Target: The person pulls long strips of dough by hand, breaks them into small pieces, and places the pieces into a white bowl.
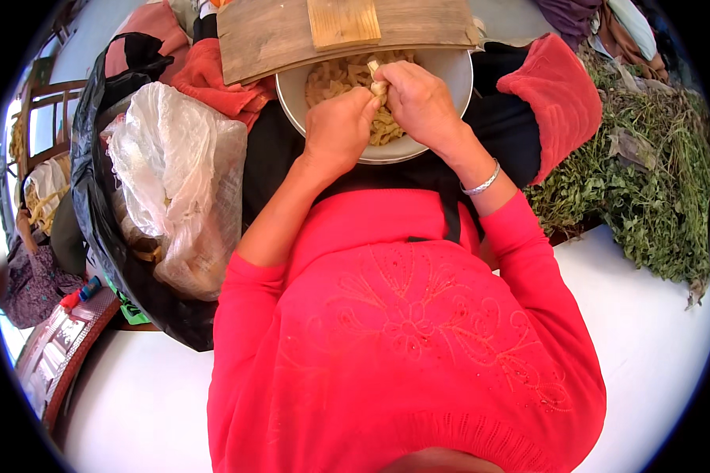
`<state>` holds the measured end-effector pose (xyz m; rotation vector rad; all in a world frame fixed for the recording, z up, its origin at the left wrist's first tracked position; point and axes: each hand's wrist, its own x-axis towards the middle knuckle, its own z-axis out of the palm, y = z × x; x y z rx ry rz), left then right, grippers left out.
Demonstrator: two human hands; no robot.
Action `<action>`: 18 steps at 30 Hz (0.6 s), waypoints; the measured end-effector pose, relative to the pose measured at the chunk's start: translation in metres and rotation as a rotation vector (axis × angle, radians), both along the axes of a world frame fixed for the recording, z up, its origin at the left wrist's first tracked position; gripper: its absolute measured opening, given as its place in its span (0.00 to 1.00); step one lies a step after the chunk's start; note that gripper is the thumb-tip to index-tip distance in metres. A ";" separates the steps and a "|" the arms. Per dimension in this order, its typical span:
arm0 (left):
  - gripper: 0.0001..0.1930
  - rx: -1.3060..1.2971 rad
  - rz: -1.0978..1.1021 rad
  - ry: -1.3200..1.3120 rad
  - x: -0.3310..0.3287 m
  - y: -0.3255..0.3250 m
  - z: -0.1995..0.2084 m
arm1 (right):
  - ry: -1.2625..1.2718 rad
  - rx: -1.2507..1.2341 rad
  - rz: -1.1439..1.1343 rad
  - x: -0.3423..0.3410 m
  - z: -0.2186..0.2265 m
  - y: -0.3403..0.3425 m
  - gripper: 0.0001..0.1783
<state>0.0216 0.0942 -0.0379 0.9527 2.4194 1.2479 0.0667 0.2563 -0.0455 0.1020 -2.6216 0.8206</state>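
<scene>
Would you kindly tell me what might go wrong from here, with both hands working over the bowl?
The left hand and right hand pinch a small pale piece over the bowl; it might slip from the fingertips and drop among the pale pieces inside.

The wooden board covers the bowl's far side, close to the right hand, so a lifted knuckle might knock its edge.
</scene>
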 end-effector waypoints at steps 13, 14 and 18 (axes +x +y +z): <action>0.14 0.275 -0.131 -1.182 -0.052 -0.003 0.012 | -0.807 -0.930 0.269 -0.028 0.054 0.034 0.10; 0.14 0.236 -0.137 -1.179 -0.055 -0.004 0.011 | -0.853 -0.862 0.271 -0.031 0.057 0.039 0.08; 0.13 0.226 -0.112 -1.102 -0.064 -0.010 0.018 | -0.831 -0.887 0.273 -0.041 0.064 0.053 0.08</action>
